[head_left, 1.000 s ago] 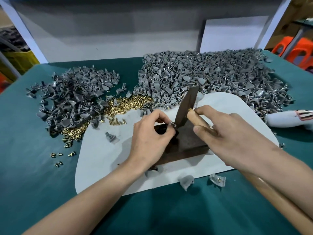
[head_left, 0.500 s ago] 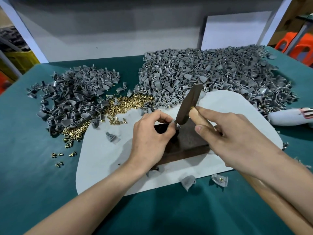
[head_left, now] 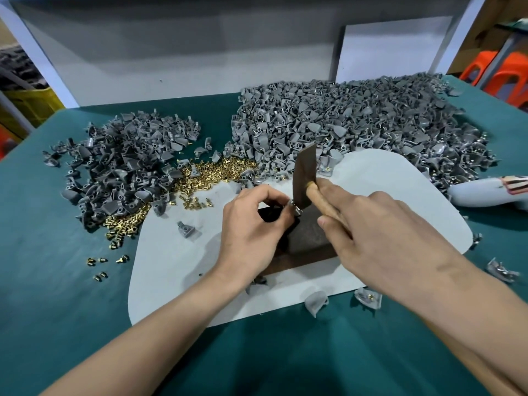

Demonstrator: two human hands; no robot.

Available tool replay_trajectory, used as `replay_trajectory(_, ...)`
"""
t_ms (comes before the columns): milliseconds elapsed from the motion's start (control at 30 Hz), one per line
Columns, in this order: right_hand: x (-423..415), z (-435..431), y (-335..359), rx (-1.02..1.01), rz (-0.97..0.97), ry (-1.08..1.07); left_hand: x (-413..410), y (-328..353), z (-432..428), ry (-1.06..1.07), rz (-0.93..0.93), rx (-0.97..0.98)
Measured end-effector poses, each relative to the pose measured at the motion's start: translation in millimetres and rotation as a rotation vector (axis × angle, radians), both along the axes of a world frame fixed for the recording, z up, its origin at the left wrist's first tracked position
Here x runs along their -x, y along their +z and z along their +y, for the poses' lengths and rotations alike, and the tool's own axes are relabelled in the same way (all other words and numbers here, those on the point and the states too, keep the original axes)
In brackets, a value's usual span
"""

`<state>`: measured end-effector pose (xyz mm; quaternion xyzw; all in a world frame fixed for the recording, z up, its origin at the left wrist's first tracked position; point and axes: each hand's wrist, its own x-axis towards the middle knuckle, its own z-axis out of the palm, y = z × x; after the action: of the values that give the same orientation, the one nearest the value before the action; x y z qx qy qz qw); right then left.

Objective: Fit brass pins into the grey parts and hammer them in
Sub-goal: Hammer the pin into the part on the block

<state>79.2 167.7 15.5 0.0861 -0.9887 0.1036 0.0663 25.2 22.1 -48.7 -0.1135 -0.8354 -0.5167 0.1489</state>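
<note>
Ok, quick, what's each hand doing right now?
Left hand: pinching a grey part on the block.
Right hand: gripping the hammer.

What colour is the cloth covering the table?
The cloth is plain dark teal green, without pattern; the head view shows it best.

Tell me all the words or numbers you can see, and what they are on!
None can be read.
The white thing at the right edge has a red striped patch, too blurred to tell if it holds letters.
The hammer, grey parts, brass pins and mat show no writing.
</note>
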Motion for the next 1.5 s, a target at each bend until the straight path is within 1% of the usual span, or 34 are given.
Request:
replay_trajectory(100, 1.8, -1.1, 2.5, -0.032, 0.009, 0.031, -1.0, 0.4, -0.3, -0.009, -0.003, -0.004)
replay_trajectory(167, 7.8, 4.4, 5.1, 0.047, -0.021, 0.039, -1.5, 0.4, -0.6, -0.015, 0.015, 0.004)
replay_trajectory(267, 18.0, 19.7, 4.2, 0.309, -0.061, 0.04, -0.9, -0.7, -1.7, -0.017, -0.001, -0.007)
replay_trajectory(400, 19.8, 36.0, 0.4, 0.816, -0.177, -0.008, 1.1, -2.2, -2.1, -0.037, -0.048, -0.071)
replay_trajectory(467, 17.5, 39.0, -1.3, 0.927, -0.238, -0.013, 1.9, -2.8, -2.0, -0.055, -0.059, -0.093)
replay_trajectory(567, 15.7, 40.9, -6.4, 0.993, -0.319, -0.001, 3.5, -4.1, -2.1, -0.063, -0.082, -0.105)
replay_trajectory(833, 13.3, 41.1, -11.0, 1.008, -0.349, 0.011, 3.3, -2.4, -2.6, -0.084, -0.163, -0.135)
replay_trajectory(1067, 10.9, 41.2, -2.0, 0.978, -0.336, 0.001, 4.9, -2.2, -3.4, -0.117, -0.176, -0.105)
replay_trajectory(1267, 9.0, 35.4, 8.7, 0.739, -0.269, 0.041, 5.1, -1.3, -3.1, -0.091, -0.132, -0.039)
replay_trajectory(1500, 7.2, 22.5, 16.2, 0.419, -0.149, 0.088, 6.5, -0.7, -4.1, -0.096, -0.142, 0.023)
